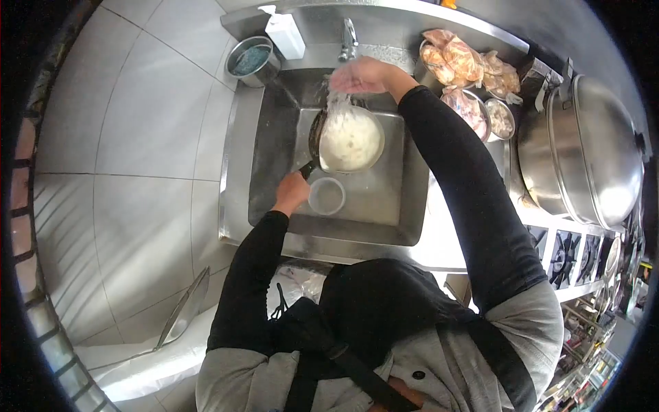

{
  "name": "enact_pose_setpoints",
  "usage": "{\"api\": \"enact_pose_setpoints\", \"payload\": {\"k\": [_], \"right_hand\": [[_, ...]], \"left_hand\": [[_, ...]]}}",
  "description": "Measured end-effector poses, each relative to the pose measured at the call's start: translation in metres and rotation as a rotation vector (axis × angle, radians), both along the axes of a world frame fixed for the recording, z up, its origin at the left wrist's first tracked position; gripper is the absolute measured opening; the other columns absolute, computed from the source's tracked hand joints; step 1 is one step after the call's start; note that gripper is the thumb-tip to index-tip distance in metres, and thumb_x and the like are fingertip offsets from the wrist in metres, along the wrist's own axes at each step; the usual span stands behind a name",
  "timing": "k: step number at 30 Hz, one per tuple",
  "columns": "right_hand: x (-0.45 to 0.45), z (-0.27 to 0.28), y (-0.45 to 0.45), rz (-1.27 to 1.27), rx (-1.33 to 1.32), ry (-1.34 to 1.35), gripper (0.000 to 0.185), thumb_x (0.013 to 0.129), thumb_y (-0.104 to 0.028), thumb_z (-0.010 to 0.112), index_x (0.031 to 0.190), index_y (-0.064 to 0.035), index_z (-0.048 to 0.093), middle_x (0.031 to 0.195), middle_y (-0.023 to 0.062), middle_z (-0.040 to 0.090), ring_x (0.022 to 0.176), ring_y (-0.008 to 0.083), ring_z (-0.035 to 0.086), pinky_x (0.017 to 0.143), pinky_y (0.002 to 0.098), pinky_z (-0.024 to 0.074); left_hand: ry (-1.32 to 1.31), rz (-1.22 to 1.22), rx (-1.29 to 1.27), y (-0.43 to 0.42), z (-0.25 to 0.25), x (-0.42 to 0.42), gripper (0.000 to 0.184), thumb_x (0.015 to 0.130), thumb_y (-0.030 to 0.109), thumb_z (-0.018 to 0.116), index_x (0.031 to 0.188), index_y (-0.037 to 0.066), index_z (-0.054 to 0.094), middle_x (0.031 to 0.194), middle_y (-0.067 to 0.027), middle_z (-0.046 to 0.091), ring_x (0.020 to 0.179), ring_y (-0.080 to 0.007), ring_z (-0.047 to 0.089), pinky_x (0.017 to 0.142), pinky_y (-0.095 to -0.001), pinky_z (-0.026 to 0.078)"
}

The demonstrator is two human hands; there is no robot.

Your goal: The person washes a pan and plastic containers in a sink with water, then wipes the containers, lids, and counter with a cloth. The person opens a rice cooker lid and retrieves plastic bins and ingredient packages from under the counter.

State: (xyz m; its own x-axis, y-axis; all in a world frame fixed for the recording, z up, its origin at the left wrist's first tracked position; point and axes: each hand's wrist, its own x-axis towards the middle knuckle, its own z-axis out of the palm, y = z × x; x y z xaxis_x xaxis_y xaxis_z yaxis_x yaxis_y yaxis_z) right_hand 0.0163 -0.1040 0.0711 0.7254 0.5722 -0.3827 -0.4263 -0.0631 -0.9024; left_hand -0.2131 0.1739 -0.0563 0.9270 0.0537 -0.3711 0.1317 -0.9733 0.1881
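My left hand (293, 192) is wrapped round the black handle of a dark pan (316, 136), which is tilted nearly edge-on in the sink (274, 158). Beside the pan stands a round bowl (353, 141) full of cloudy, whitish water. My right hand (360, 75) is held flat below the faucet (349, 41), empty, with its fingers out. Water splashes down past it toward the bowl and pan. A small clear round container (327, 196) sits on the sink floor near my left hand.
A metal pot (252, 62) with a blue-green scrubber and a white carton (285, 34) stand at the back left corner. Bagged food (453, 58) and metal containers line the right rim. A large lidded steel pot (583, 151) stands farther right, near stove burners (564, 257).
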Motion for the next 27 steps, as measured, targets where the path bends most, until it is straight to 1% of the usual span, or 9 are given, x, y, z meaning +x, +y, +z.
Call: {"api": "enact_pose_setpoints", "payload": {"k": [1,5,11,14,15,17,20,23,27], "right_hand": [[0.001,0.003,0.003,0.038,-0.074,0.039,0.029,0.097,-0.010,0.046,0.115,0.0053,0.062,0.116,0.0155,0.066,0.103,0.0221,0.065,0.090,0.0302,0.0539],[0.014,0.004,-0.001,-0.118,0.116,0.080,0.026,0.095,-0.009,0.052,0.114,0.0048,0.063,0.113,0.0144,0.067,0.102,0.0219,0.065,0.089,0.0294,0.0542],[0.004,0.033,0.005,-0.025,0.097,0.043,0.027,0.099,-0.010,0.047,0.115,0.0040,0.063,0.115,0.0145,0.067,0.105,0.0226,0.065,0.092,0.0327,0.0540],[-0.004,0.036,0.008,0.120,-0.078,-0.131,0.027,0.101,-0.011,0.046,0.114,0.0049,0.063,0.116,0.0152,0.066,0.107,0.0236,0.065,0.093,0.0344,0.0542],[-0.001,0.033,0.009,0.013,-0.023,-0.082,0.028,0.101,-0.011,0.046,0.115,0.0053,0.062,0.116,0.0155,0.066,0.107,0.0240,0.065,0.094,0.0347,0.0541],[0.009,0.024,0.017,-0.200,0.087,0.020,0.028,0.101,-0.012,0.046,0.117,0.0060,0.062,0.115,0.0160,0.066,0.108,0.0249,0.065,0.094,0.0352,0.0540],[0.000,0.034,0.027,-0.189,0.170,0.121,0.031,0.101,-0.012,0.045,0.122,0.0065,0.058,0.121,0.0179,0.064,0.111,0.0267,0.063,0.098,0.0359,0.0522],[0.010,0.017,0.026,0.005,0.231,0.153,0.034,0.098,-0.013,0.055,0.125,0.0076,0.054,0.123,0.0167,0.063,0.113,0.0248,0.063,0.099,0.0355,0.0520],[0.011,0.013,0.022,0.030,0.124,0.138,0.034,0.098,-0.009,0.050,0.127,0.0088,0.053,0.126,0.0193,0.061,0.116,0.0273,0.061,0.102,0.0360,0.0499]], "left_hand": [[-0.199,-0.118,0.136,0.008,0.006,0.004,0.018,0.087,0.018,0.058,0.091,0.004,0.068,0.075,-0.0164,0.069,0.075,-0.0325,0.071,0.068,-0.0440,0.055],[-0.142,-0.176,0.260,0.000,0.064,0.036,0.022,0.090,0.014,0.053,0.109,0.006,0.057,0.090,-0.0163,0.071,0.084,-0.0355,0.070,0.074,-0.0461,0.055],[-0.141,-0.235,0.295,-0.007,0.088,0.054,0.025,0.089,0.022,0.058,0.110,0.009,0.057,0.095,-0.0150,0.070,0.093,-0.0345,0.068,0.077,-0.0459,0.055],[-0.082,-0.325,0.058,0.015,0.073,0.038,0.030,0.086,0.029,0.064,0.105,0.006,0.061,0.092,-0.0174,0.070,0.085,-0.0363,0.069,0.072,-0.0464,0.054],[-0.124,-0.333,-0.008,0.026,0.050,0.031,0.038,0.083,0.036,0.068,0.100,0.003,0.061,0.084,-0.0143,0.070,0.076,-0.0307,0.069,0.068,-0.0436,0.053],[0.202,-0.158,-0.309,0.025,0.040,0.017,0.039,0.082,0.035,0.070,0.105,0.005,0.062,0.083,-0.0122,0.068,0.077,-0.0295,0.068,0.068,-0.0409,0.053],[0.423,0.143,-0.610,0.016,-0.001,-0.002,0.033,0.083,0.030,0.073,0.092,0.002,0.058,0.066,-0.0061,0.059,0.052,-0.0181,0.058,0.048,-0.0324,0.047],[0.431,0.294,-0.805,-0.006,0.006,-0.023,0.032,0.082,0.027,0.076,0.082,0.005,0.052,0.057,0.0003,0.049,0.041,-0.0095,0.045,0.037,-0.0273,0.036],[0.429,0.274,-0.932,-0.011,0.010,-0.032,0.033,0.084,0.027,0.075,0.075,0.009,0.049,0.054,0.0011,0.048,0.040,-0.0098,0.044,0.038,-0.0288,0.036]]}}
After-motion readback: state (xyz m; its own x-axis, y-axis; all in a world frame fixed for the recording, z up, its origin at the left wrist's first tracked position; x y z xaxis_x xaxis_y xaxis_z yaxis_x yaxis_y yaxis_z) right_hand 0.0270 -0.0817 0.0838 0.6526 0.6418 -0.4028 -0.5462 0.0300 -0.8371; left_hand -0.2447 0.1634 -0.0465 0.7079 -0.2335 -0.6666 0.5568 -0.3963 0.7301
